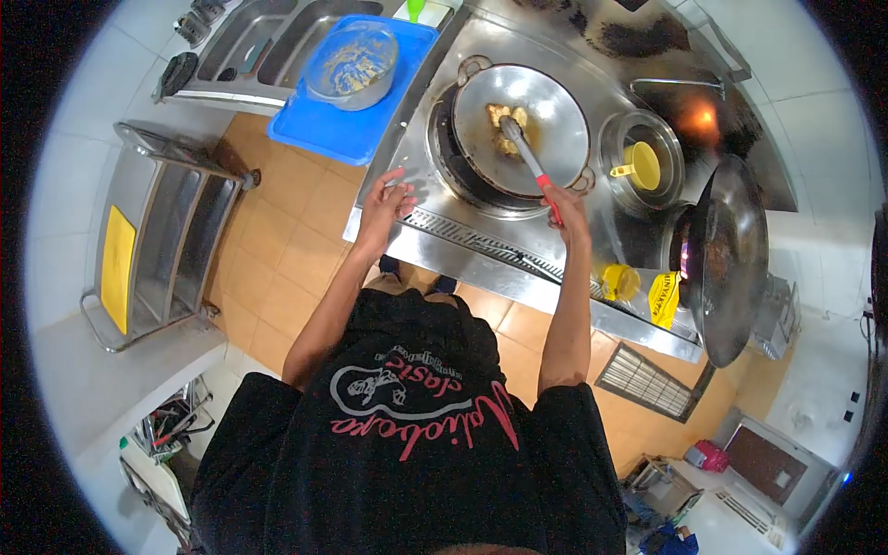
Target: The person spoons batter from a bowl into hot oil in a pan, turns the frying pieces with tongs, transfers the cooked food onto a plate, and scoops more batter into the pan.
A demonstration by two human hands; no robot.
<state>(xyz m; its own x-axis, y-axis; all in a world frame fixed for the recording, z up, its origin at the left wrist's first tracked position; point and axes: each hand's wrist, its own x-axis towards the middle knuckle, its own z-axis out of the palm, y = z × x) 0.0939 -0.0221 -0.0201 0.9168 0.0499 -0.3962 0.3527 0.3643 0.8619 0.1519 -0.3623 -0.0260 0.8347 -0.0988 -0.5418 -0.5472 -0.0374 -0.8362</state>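
Note:
My right hand (566, 211) is closed round the red handle of a pair of tongs (525, 151). The tongs' grey tips reach into a metal wok (561, 104) on the stove and touch browned pieces of food (507, 118) lying in oil. My left hand (384, 205) hovers near the counter's front edge, left of the wok, with its fingers apart and nothing in them. Beyond it, a see-through bowl (372, 94) smeared with batter stands on a blue tray (319, 139).
Right of the wok is a metal basin (672, 129) with a yellow dipper (640, 166). A large dark wok (731, 268) stands tilted near a lit burner. A yellow-lidded jar (621, 282) and a yellow pouch (662, 300) sit at the front. A metal trolley (171, 217) stands left, below a double sink (242, 42).

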